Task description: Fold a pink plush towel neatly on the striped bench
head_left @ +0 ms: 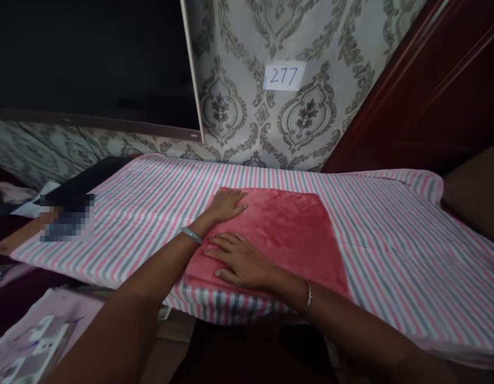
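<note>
A red plush cloth point(298, 229), perhaps a folded towel or blanket, lies flat on a striped tablecloth point(390, 229). My left hand point(227, 206) rests on its far left corner, fingers stretched out and palm down. Closer to me, my right hand point(244, 261) lies flat on the left part of the same cloth with its fingers spread. Neither hand grips anything. The cloth's near edge reaches the front edge of the table, and the area beneath my palms is hidden.
A dark television screen point(90, 58) hangs at the back left. A paper marked 277 point(284, 76) is on the patterned wall. Dark red wood panelling point(422, 96) stands back right. A white device point(47, 341) sits low at left, and a blurred patch point(66, 217) covers the table's left end.
</note>
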